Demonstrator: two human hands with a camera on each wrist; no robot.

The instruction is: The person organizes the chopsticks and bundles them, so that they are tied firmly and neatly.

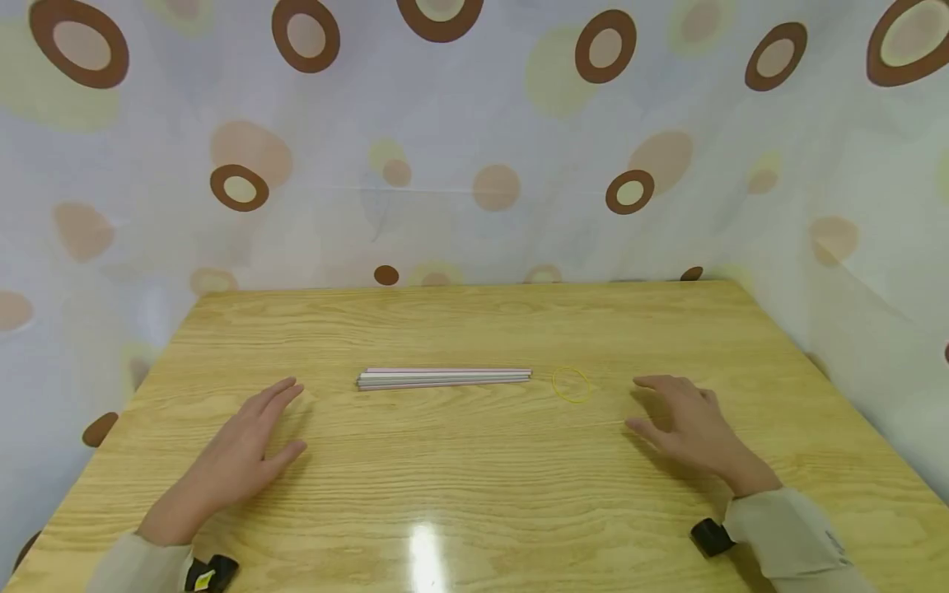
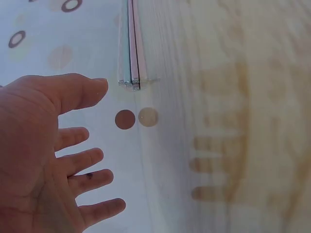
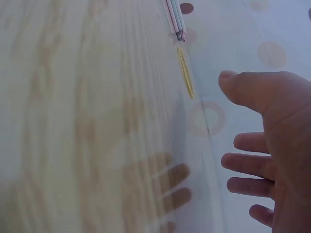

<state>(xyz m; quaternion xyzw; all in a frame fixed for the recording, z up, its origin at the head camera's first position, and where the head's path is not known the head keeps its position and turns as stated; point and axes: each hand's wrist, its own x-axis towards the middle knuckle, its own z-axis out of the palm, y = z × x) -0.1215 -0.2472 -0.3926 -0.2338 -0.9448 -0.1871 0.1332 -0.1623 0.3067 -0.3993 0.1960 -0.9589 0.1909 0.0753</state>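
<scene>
A row of thin, straight sticks (image 1: 445, 378) in pink, white and grey-green lies side by side on the table; they look like drinking straws, but their kind is not certain. Just right of them is a thin yellow rubber band (image 1: 572, 385), lying as a loose loop. My left hand (image 1: 237, 457) hovers to the left of the sticks, fingers extended and thumb apart, holding nothing. On the other side, my right hand (image 1: 685, 424) is nearest the rubber band, its fingers relaxed and touching nothing. Both wrist views show the stick ends (image 2: 129, 83) and the rubber band (image 3: 185, 73) apart from the hands.
The wooden table (image 1: 474, 469) has a glossy grain that reflects a light near its front. A pale cloth (image 1: 460, 107) with brown and beige circles hangs behind it and along both sides. Each wrist wears a black strap device, such as the one by the right sleeve (image 1: 789, 531).
</scene>
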